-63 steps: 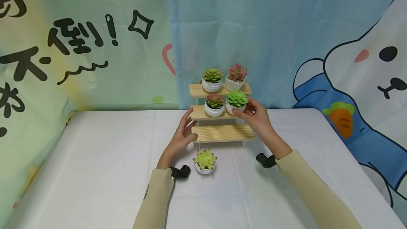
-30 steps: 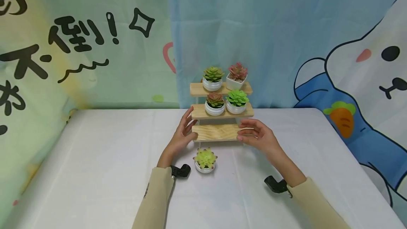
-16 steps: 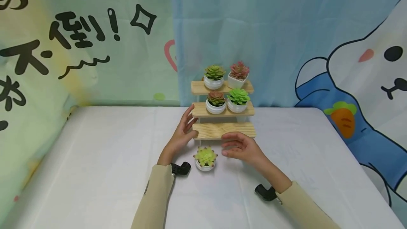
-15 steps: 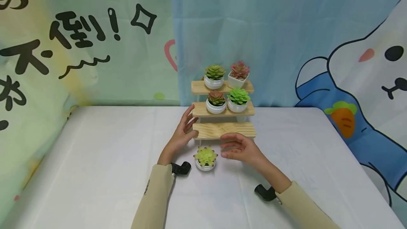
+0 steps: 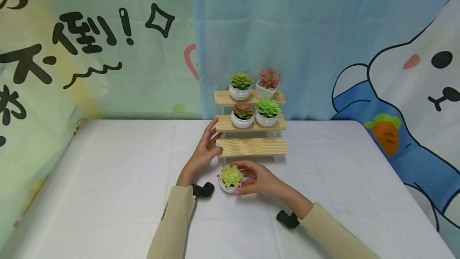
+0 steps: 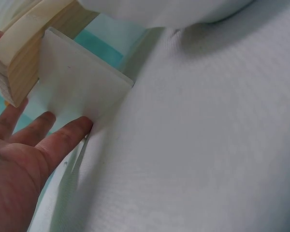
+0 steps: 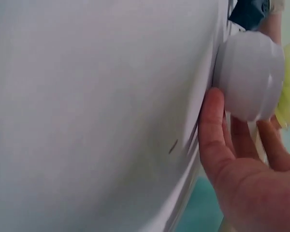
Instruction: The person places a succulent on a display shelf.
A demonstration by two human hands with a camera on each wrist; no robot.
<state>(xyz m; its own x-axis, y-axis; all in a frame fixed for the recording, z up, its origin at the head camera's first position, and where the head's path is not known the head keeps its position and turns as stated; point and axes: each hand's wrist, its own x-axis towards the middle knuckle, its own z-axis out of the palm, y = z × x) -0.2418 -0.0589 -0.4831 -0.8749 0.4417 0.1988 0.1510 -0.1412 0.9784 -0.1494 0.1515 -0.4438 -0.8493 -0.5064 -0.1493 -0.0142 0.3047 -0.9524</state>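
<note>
Pale wood steadies under the left hand (image 5: 202,152), whose straight fingers (image 6: 63,140) press flat against the left end of the three-tier wooden stand (image 5: 251,147) and its white side panel (image 6: 77,92). Just right of it, the right hand (image 5: 256,178) curls thumb and fingers (image 7: 212,125) round the white ribbed pot of the yellow-green succulent (image 5: 230,178), which sits on the table in front of the bare lowest shelf; a level, low grip on the pot, clear of the leaves, looks safest. White cloth covers the table (image 5: 108,195), four potted succulents fill the upper shelves, and cartoon-printed curtains (image 5: 395,71) hang behind.
</note>
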